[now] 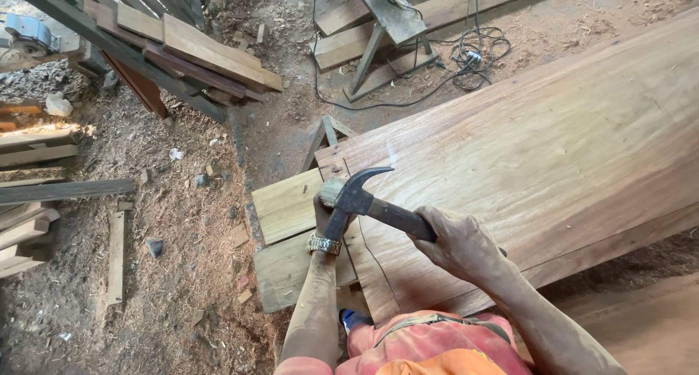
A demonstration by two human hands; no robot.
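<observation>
Two hands are working: right hand (460,245) gripping a dark steel claw hammer (364,198); left hand (325,213) pressing the broad reddish wooden plank (553,149), grip hidden.

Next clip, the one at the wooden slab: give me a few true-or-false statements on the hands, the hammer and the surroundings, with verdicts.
1. The right hand grips the handle of the dark metal claw hammer. True.
2. The left hand hangs free, well away from the hammer. False: it sits at the edge of the broad reddish wooden slab, just behind the hammer head.
3. A gold-coloured watch is on the left wrist. True.
4. The hammer head is over the sawdust floor. False: it is over the slab's end.
5. A tangled black cable lies on the ground beyond the slab. True.
</observation>
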